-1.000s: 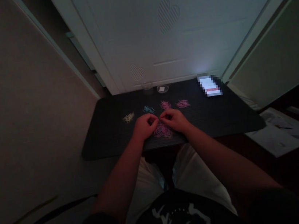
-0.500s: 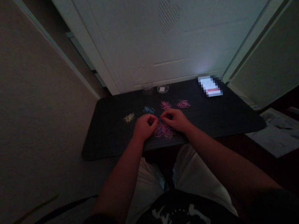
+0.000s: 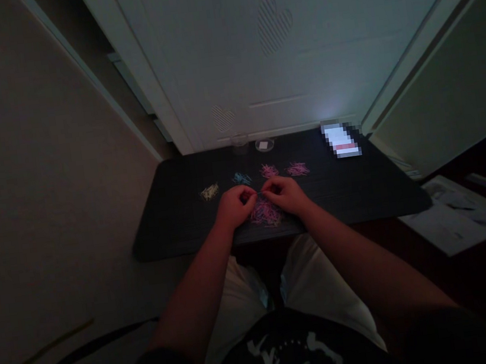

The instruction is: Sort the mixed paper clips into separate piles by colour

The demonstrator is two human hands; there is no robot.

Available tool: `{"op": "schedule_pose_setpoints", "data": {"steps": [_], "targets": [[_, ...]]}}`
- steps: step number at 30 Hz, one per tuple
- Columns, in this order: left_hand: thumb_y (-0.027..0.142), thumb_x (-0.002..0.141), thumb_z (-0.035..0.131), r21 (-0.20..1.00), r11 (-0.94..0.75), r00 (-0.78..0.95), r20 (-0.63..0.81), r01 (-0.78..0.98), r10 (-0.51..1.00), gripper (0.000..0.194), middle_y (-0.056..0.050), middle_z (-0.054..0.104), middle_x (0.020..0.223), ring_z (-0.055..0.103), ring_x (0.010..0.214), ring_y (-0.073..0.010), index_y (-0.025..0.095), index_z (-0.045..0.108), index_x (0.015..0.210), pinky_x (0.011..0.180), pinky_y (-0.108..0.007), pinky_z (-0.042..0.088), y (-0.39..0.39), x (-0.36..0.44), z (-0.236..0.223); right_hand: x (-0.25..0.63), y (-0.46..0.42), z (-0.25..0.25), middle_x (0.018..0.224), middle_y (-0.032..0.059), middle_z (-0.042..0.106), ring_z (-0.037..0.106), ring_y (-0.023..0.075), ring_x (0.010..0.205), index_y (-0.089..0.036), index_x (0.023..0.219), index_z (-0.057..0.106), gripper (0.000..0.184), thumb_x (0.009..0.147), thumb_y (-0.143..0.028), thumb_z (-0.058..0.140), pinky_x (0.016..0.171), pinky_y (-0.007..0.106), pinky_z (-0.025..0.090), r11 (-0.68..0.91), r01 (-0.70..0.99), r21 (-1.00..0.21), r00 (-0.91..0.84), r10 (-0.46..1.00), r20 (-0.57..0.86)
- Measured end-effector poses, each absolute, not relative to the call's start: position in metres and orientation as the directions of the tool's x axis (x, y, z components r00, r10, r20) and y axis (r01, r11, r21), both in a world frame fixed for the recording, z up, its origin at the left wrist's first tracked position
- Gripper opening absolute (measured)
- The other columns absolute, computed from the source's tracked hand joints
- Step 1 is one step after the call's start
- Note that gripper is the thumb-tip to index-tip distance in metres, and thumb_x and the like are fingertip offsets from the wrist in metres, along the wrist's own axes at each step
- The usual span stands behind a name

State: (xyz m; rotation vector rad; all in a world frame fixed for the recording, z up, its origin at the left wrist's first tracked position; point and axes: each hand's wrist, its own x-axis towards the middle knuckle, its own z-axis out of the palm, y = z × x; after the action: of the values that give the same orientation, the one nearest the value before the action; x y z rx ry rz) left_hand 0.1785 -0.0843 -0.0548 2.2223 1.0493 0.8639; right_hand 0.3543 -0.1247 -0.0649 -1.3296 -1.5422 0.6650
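Note:
My left hand point(image 3: 236, 204) and my right hand point(image 3: 287, 194) face each other, fingertips pinched and a small gap apart. Something thin and tiny seems to span the gap, too small and dark to name. Just below the fingertips lies a mixed pile of small thin pieces point(image 3: 266, 214), pink, purple and bluish. Beyond the hands, smaller piles are grouped by colour: a pale yellow pile point(image 3: 209, 192), a blue pile point(image 3: 241, 178), a pink pile point(image 3: 269, 171) and a second, deeper pink pile point(image 3: 297, 168).
The dark table point(image 3: 175, 214) stands against a white door-like panel point(image 3: 216, 48). At its back edge are a clear cup point(image 3: 240, 143) and a round clear lid point(image 3: 270, 144) with a white square. A glowing, pixelated phone-like device point(image 3: 341, 139) lies back right. Dim light.
The fingertips have drawn very slightly apart, my right hand shifting a touch rightward. Both hands keep their pinch over the mixed pile; the colour piles look the same.

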Motion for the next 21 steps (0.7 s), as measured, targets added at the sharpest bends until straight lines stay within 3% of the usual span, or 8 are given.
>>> {"op": "schedule_pose_setpoints", "data": {"steps": [21], "targets": [[0.024, 0.077, 0.057, 0.684, -0.557, 0.489, 0.323, 0.471, 0.81, 0.016, -0.003, 0.068, 0.077, 0.061, 0.069, -0.0138, 0.017, 0.067, 0.087, 0.065, -0.026, 0.048, -0.0836, 0.1777, -0.0559, 0.3552, -0.124, -0.0649, 0.061, -0.0007, 0.058, 0.049, 0.0107, 0.054, -0.017, 0.073, 0.063, 0.007, 0.07, -0.021, 0.058, 0.053, 0.023, 0.038, 0.265, 0.441, -0.857, 0.043, 0.948, 0.315]]}}
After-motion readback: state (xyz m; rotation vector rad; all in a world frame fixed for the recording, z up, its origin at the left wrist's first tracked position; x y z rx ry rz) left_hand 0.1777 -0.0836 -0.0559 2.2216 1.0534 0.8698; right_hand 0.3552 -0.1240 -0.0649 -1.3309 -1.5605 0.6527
